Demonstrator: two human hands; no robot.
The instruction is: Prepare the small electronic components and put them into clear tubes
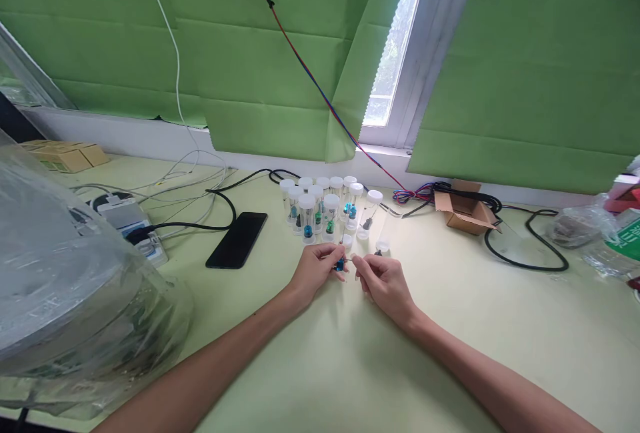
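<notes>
Both hands meet low over the middle of the bench [450, 346], fingers curled in: the left hand [314, 269] pinches a small blue piece [340, 264] between thumb and fingers, while the right hand [384, 284], its thumb closed against the forefinger, pinches the tip of a thin dark stem [349, 260] reaching across from that piece. Just beyond the fingertips lies a white cap [347, 241]; another white cap [383, 246] sits beyond the right knuckles, beside a small dark piece [379, 253]. Behind them, clear vials [308, 219] with white lids stand clustered, several holding blue or green pieces; at the group's right, one vial [370, 215] holds a grey piece. Left of the cluster lies a black phone [237, 239], then a power strip [150, 246] with plugs. Farther right, an open cardboard box [467, 214] rests near the wall among black cables [530, 265]. Green blinds [270, 86] hang behind.
</notes>
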